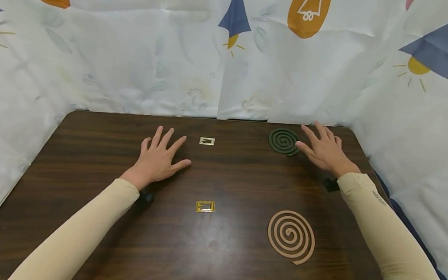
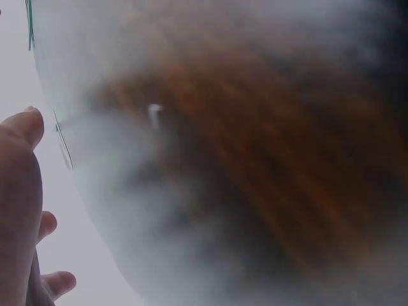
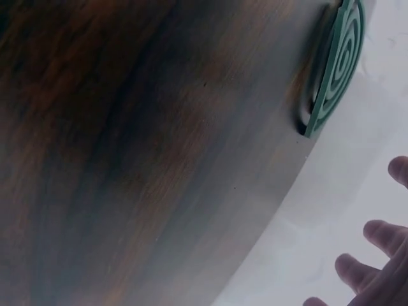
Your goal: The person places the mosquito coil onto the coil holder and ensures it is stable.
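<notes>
A green mosquito coil (image 1: 282, 141) lies flat near the table's far edge, right of centre. My right hand (image 1: 324, 152) is beside it with fingers spread; its thumb tip overlaps the coil's edge in the head view, while the right wrist view shows a gap between fingers and coil (image 3: 341, 60). A tan mosquito coil (image 1: 291, 235) lies closer in. My left hand (image 1: 156, 160), fingers spread and holding nothing, is over the table's left half. Nearest to it is a small silver metal plate with a cutout (image 1: 207, 141). A similar gold plate (image 1: 205, 206) sits nearer me.
The dark wood table (image 1: 99, 147) has rounded far corners. White patterned sheeting (image 1: 154, 71) hangs behind it and along both sides. A dark blue strip (image 1: 412, 230) runs past the right edge. The left wrist view is mostly blurred.
</notes>
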